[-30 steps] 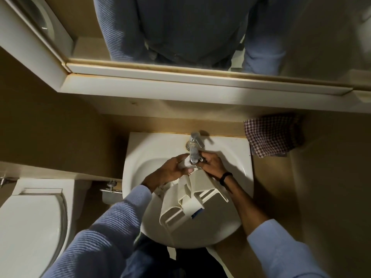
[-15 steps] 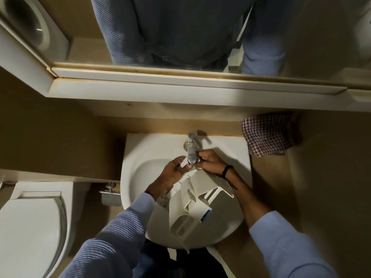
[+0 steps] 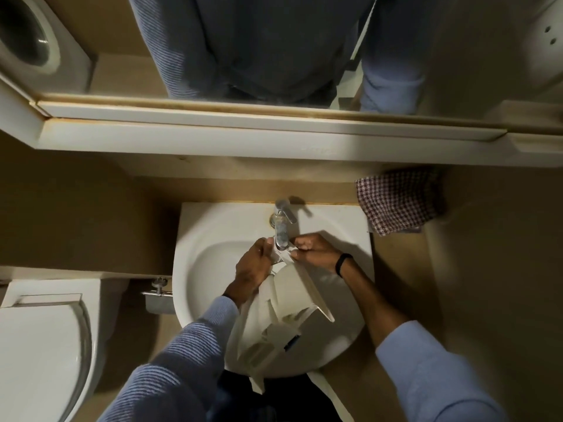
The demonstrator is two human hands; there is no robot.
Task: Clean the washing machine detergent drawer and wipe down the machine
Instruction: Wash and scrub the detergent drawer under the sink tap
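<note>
The person is holding the white detergent drawer [image 3: 292, 303] tilted over the sink [image 3: 195, 226], with its far end lying right under the spout of the faucet [image 3: 281, 223] at the back edge and its near end reaching over the front rim. The grip of the left hand [image 3: 254, 266] is clamping the left side of that far end, and the grip of the right hand [image 3: 313, 251], fingers curled, is pinching the right side. A checked cloth [image 3: 396, 202] is lying just beside the back right corner of the sink, and a toilet [image 3: 39, 345] is standing beyond its left edge.
</note>
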